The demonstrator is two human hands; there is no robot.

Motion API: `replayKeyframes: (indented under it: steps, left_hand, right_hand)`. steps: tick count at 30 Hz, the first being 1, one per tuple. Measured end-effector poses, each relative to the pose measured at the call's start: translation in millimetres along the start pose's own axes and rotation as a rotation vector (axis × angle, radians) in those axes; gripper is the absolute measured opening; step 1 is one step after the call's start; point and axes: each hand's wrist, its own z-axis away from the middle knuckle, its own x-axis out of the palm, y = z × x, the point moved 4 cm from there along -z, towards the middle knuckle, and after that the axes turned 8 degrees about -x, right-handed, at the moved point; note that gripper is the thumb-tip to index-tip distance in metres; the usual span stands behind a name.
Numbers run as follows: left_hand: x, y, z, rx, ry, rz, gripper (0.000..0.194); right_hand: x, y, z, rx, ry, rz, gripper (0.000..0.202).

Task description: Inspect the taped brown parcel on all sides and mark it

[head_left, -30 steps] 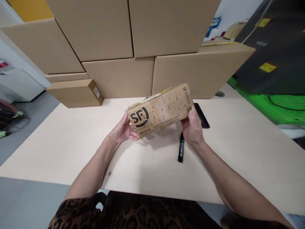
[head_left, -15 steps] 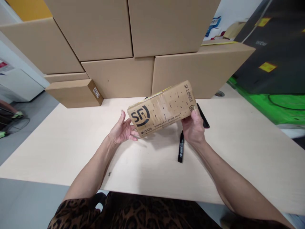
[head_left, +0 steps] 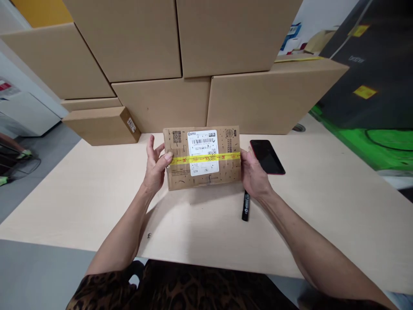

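left hand (head_left: 155, 168) + right hand (head_left: 255, 175) | grip: both grasping parcel (head_left: 227, 171), opposite ends | label (head_left: 201, 144) facing camera

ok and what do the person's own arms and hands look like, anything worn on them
The left hand and right hand are ungloved, with no watch or bracelet showing at the wrists. The forearms are bare. The left sleeve is dark brown and black leopard print; the right sleeve shows only a dark edge.

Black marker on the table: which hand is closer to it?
The right hand. It is right by the black marker, covering its upper end in this view. The left hand is farther away, at the left end of the parcel.
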Motion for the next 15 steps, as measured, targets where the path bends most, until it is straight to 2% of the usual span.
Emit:
replayKeyframes:
  steps: [3, 7, 11, 15]
  left_hand:
    - [3.7, 8.9, 4.7, 0.146, -0.039, -0.076, 0.127]
    - [18.8, 16.9, 16.5, 0.249, -0.233, -0.145, 0.113]
    - [24.1, 18.3, 23.5, 0.184, -0.42, -0.191, 0.099]
    - [25.4, 18.6, 26.0, 0.032, -0.482, -0.067, 0.111]
  right_hand:
    - [-1.0, 7.0, 2.8, 0.015, 0.042, 0.01, 0.055]
    - [-4.1, 13.1, 1.6, -0.005, 0.148, -0.011, 0.056]
    - [-9.6, 15.9, -3.5, -0.058, 0.242, -0.06, 0.051]
    - [-15.0, 26.0, -4.5, -0.02, 0.271, -0.115, 0.049]
